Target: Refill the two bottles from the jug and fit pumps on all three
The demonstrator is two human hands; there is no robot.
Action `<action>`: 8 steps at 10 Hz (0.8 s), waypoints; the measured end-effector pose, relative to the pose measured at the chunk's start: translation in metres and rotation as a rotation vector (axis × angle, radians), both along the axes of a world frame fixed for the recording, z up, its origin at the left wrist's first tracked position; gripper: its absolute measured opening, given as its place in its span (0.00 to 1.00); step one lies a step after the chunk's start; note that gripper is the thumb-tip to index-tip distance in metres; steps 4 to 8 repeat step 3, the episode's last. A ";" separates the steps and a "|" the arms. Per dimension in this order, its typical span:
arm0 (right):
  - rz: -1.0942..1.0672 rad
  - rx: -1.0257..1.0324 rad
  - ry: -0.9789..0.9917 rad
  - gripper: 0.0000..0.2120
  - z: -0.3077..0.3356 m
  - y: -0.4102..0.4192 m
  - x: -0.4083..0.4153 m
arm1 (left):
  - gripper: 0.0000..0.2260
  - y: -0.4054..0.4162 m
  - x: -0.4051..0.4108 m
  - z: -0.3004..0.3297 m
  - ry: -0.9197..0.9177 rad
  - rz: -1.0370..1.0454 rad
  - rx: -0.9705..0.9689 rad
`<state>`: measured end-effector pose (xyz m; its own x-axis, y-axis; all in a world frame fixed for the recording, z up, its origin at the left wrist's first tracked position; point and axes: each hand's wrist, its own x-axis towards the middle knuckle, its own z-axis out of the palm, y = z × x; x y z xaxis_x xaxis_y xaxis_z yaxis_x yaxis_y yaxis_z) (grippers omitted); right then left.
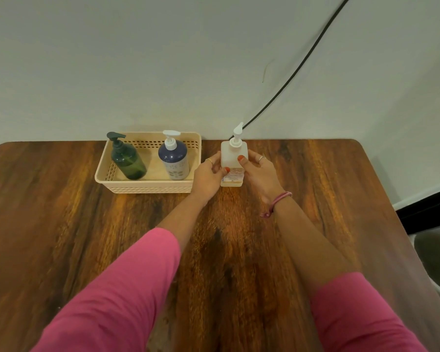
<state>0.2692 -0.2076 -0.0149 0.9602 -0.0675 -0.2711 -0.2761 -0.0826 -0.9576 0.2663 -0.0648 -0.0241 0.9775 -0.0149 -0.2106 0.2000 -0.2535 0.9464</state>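
- Head view: a wooden table [87, 237] stands against a pale wall, and a black cable [302, 64] runs down the wall to the table's back edge, behind the white bottle [233, 158].
- The white bottle stands upright on the table just right of the basket [142, 185], near the back edge, with a white pump [237, 134] fitted on top.
- The left hand [208, 177] grips the bottle's left side with curled fingers, its thumb on the front; its back is close to the basket's right wall.
- The right hand [258, 171] grips the right side the same way.
- Bare wood lies in front of the hands and to the right.
- The basket holds a green bottle [128, 161] with a dark pump and a blue-and-white bottle [174, 160] with a white pump, both upright and apart.
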 end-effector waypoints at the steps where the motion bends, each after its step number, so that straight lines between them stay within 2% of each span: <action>1: -0.044 0.013 0.009 0.27 0.005 0.002 -0.005 | 0.30 0.000 -0.004 0.007 0.031 0.029 -0.018; 3: -0.161 -0.038 -0.014 0.27 0.023 0.007 -0.030 | 0.29 0.012 -0.026 0.018 -0.002 0.001 0.091; 8: -0.161 -0.038 -0.014 0.27 0.023 0.007 -0.030 | 0.29 0.012 -0.026 0.018 -0.002 0.001 0.091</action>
